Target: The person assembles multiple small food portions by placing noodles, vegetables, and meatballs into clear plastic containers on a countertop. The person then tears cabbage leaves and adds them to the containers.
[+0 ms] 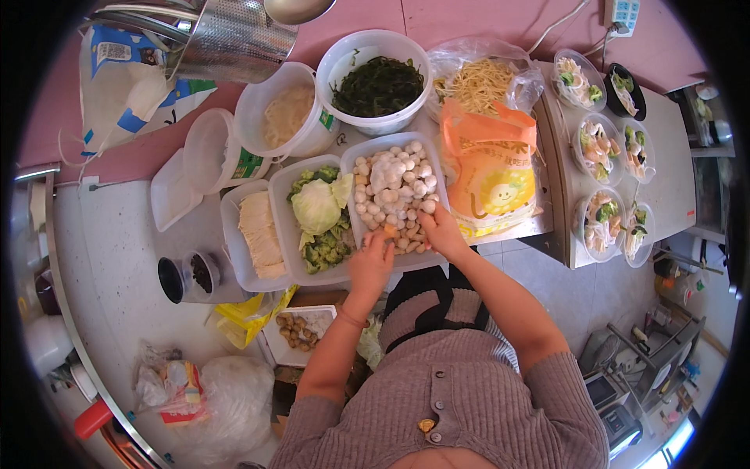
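A white plastic tray (438, 153) full of pale round balls (404, 176), some frosted together, lies in front of me. My left hand (372, 261) is at its near edge, fingertips by a small orange piece (389, 230); whether they pinch it is unclear. At the near right corner, my right hand (440, 231) has its fingers around a pale ball (429, 206) or the tray's side; I cannot tell which. Left of this tray stands another with broccoli (321, 252) and a cabbage piece (316, 206). Beyond it, a third tray holds stacked tofu-skin sheets (261, 234).
Behind the trays are a tub of dark seaweed strips (381, 88), a tub of pale strips (287, 117) and an orange bag (489, 170). Filled plastic bowls (599, 149) line the right counter. Below the table, a white foam box (293, 352) holds brown pieces.
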The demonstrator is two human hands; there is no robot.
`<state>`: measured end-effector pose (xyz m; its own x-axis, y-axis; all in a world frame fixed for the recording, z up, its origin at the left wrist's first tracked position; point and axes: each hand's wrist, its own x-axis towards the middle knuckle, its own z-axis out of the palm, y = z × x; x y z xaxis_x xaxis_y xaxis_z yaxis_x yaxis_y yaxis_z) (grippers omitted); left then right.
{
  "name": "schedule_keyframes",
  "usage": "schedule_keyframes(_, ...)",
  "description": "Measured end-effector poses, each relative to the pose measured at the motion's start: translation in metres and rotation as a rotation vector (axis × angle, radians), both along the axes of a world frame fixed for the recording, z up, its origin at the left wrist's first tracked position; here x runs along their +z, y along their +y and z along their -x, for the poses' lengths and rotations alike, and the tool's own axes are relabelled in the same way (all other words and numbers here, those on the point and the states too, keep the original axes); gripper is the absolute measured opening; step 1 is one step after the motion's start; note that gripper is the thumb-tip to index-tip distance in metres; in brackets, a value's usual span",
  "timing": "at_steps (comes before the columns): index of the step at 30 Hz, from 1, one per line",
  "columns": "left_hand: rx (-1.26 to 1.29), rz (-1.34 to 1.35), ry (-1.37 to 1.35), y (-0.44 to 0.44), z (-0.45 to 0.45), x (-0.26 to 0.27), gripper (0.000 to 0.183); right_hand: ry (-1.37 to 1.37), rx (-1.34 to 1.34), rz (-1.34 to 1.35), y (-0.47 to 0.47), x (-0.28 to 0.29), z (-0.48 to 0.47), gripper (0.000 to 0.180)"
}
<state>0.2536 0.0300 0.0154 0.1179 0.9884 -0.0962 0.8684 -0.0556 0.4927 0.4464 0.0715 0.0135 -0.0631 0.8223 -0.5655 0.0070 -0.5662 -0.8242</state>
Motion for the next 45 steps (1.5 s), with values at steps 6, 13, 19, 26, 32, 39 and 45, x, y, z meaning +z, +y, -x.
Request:
schedule_keyframes(6, -0.314, 0.004, 0.017, -0.002, -0.017, -0.007, 0.013, 0.264, 0.113, 0.188, 0.005, -0.013, -0.027, 0.027)
schedule_keyframes(13, -0.439, 0.237, 0.212, 0.007, -0.055, -0.030, 0.016, 0.926, -0.168, 0.241, -0.007, -0.006, -0.058, 0.028)
schedule_keyframes(19, -0.367, 0.385, 0.089, 0.017, -0.064, -0.034, 0.019, 1.134, -0.263, 0.196, -0.021, -0.010, -0.053, 0.032)
schedule_keyframes(26, -0.237, 0.519, -0.441, 0.026, -0.039, -0.056, 0.022, 1.017, -0.284, 0.181, -0.022, -0.011, -0.063, 0.026)
schedule_keyframes(32, 0.221, 1.166, -1.233, 0.047, -0.012, 0.011, 0.028, 0.886, -0.234, 0.183, -0.028, -0.007, -0.068, 0.026)
schedule_keyframes(39, 0.207, 1.259, -1.427, 0.059, -0.053, 0.054, 0.031, 1.202, -0.322, 0.078, -0.036, 0.045, -0.087, 0.036)
schedule_keyframes(45, 0.084, 1.425, -1.405, 0.071, -0.154, 0.085, 0.034, 1.130, -0.479, -0.135, -0.066, 0.084, -0.170, 0.040)
